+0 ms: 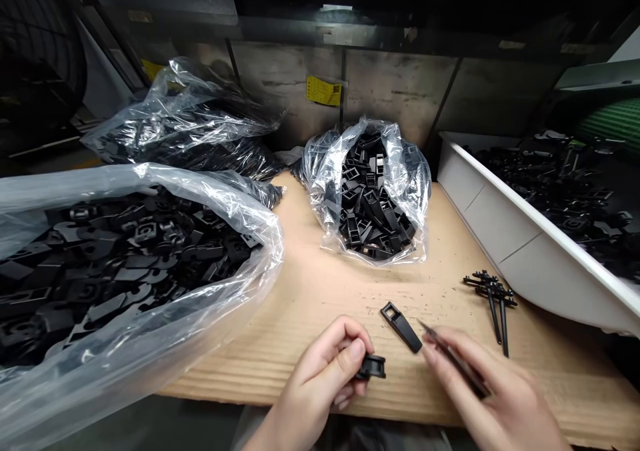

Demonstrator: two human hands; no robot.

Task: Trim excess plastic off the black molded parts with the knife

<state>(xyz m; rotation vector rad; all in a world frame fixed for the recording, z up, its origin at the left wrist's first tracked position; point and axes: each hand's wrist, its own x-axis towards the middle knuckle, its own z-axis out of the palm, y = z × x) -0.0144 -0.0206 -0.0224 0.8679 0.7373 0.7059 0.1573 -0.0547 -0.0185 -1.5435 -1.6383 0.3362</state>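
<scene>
Three clear plastic bags (197, 194) of black moulded parts (125, 264) crowd the left and back of my feed, and a white plastic tray (520, 251) heaped with more sits at the right. Below them runs a cardboard-topped bench (320, 311), scattered with dark flecks (407, 298). The left hand (320, 381) is closed, pinching a small black plastic part (373, 368) between thumb and fingers just above the bench's front edge. The right hand (483, 388) is curled around a slim pointed tool (457, 363) (tweezers or a blade, I can't tell from here). A rectangular black clip (401, 328) lies on the cardboard between the hands, with a cluster of black pins (493, 298) nearby. I'd keep that pinch firm and the sharp tip well clear of the fingers.
</scene>
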